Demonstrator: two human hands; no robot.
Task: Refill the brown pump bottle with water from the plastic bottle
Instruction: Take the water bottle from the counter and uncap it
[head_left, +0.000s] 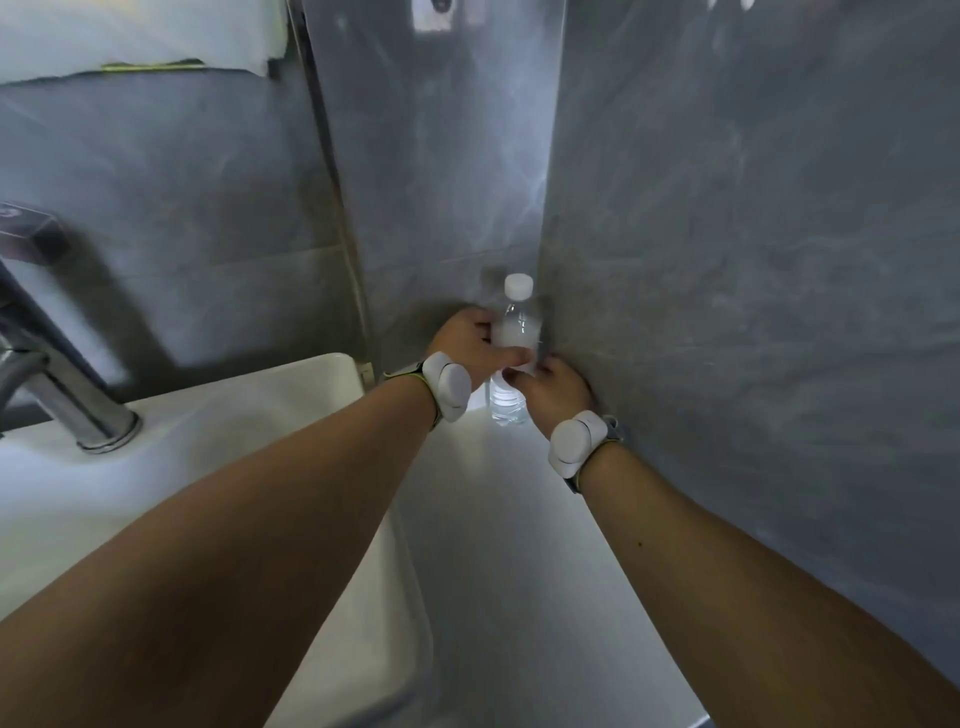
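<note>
Bottle (516, 318): clear plastic, capped, stood upright on white ledge (519, 519), tucked into corner of grey walls (727, 260). Mid-body is gripped by left hand (470, 340), fingers curled round; lower part is held by right hand (556, 388), crowded against right wall. Basin (234, 457) and tap (67, 400) are sited left, apart.

Both bare forearms are reaching forward and converging. The left hand (467, 340) is curling its fingers (485, 328) round the plastic bottle (517, 322) — the right hand (558, 389) is gripping it just below, knuckles toward the camera.
</note>
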